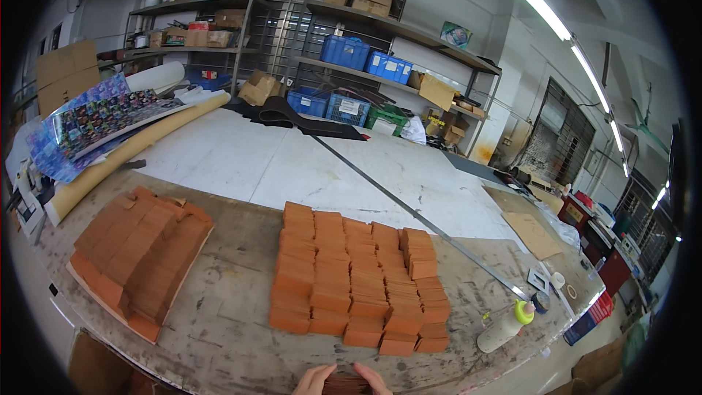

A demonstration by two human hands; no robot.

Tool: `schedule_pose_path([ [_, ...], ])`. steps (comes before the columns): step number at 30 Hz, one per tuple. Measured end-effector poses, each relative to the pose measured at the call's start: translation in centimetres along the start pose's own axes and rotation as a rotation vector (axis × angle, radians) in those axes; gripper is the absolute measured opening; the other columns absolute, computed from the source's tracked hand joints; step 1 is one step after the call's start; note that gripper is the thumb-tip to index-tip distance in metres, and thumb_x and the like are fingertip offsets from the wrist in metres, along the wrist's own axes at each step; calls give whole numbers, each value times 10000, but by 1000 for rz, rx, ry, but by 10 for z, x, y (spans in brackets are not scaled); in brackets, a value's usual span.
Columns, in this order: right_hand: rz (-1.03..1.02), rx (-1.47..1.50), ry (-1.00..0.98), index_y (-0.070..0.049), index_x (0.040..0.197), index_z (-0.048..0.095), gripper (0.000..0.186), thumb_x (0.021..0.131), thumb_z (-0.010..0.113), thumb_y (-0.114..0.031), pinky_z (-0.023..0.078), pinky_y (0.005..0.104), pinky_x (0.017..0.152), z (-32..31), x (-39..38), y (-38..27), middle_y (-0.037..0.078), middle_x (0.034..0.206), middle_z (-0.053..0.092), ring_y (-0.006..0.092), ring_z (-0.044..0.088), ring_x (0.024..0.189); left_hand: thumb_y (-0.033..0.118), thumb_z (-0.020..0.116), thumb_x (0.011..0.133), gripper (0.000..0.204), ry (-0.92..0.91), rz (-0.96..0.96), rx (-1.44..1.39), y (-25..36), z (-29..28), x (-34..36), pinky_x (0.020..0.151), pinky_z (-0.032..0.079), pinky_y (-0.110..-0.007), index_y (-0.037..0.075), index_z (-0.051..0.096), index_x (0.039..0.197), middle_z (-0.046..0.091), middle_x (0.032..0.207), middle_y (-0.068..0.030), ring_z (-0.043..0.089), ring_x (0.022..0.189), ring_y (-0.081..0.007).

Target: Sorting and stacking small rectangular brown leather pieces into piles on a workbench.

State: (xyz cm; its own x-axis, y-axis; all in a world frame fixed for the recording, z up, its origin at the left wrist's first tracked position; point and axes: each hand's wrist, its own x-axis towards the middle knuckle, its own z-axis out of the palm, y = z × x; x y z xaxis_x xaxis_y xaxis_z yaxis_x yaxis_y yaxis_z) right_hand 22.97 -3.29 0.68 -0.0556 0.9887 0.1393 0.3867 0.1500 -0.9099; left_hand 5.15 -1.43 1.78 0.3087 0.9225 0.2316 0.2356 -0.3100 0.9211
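Observation:
At the lower edge, my left hand (pixel 313 380) and my right hand (pixel 374 378) press from both sides on a small stack of thin reddish-brown pieces (pixel 346 383). Their material, perhaps leather or card, is not clear. Just beyond my hands, on the worktable (pixel 234 307), lie several tightly packed rows of orange-brown pieces (pixel 351 274), standing in columns. To the left, a pile of larger orange-brown sheets (pixel 139 249) rests on a thin pale board, its layers uneven. Most of both palms and wrists falls outside the view.
A squeeze bottle (pixel 499 330) with a yellow-green cap stands right of the rows, near tape and a dark jar (pixel 540 301). A long metal straightedge (pixel 409 208) crosses the white tabletop. Rolls of patterned sheet (pixel 110 121) lie far left. Shelves with blue crates (pixel 345 52) stand behind.

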Motion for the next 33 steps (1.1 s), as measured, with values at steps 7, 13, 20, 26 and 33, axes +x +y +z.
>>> schedule_pose_path([
  [7,-132,-238,228,11,1290,589,365,957,539,-129,399,406,1064,35,4,-13,210,1356,539,384,509,1249,88,689,799,750,32,166,243,1,11,-2,1110,352,-490,-50,338,1447,339,1461,-280,369,1328,-474],
  [13,-149,-264,313,15,1271,600,346,956,538,-112,410,409,1055,32,5,-12,206,1328,563,375,520,1241,99,697,786,776,-18,66,321,6,-1,-7,1111,361,-470,-49,329,1453,349,1451,-284,374,1332,-461],
  [20,-96,-56,250,22,1307,563,360,966,528,-89,401,406,1065,44,2,-20,218,1381,509,377,489,1275,111,681,806,762,-6,69,218,-5,-5,-9,1112,363,-456,-46,321,1458,346,1455,-284,371,1334,-459],
  [26,-154,-371,-51,-10,1404,467,472,955,555,-127,367,437,1099,24,5,-22,246,1438,416,424,417,1319,133,660,826,722,13,134,294,-4,-6,-7,1106,373,-450,-38,344,1453,344,1465,-278,378,1334,-448],
  [33,-126,-57,-174,-35,1479,327,715,806,565,-1,263,442,1164,10,4,-23,227,1531,258,429,285,1408,50,697,771,738,7,3,159,-5,-11,-12,1061,408,-453,-22,377,1432,403,1399,-258,414,1296,-446],
])
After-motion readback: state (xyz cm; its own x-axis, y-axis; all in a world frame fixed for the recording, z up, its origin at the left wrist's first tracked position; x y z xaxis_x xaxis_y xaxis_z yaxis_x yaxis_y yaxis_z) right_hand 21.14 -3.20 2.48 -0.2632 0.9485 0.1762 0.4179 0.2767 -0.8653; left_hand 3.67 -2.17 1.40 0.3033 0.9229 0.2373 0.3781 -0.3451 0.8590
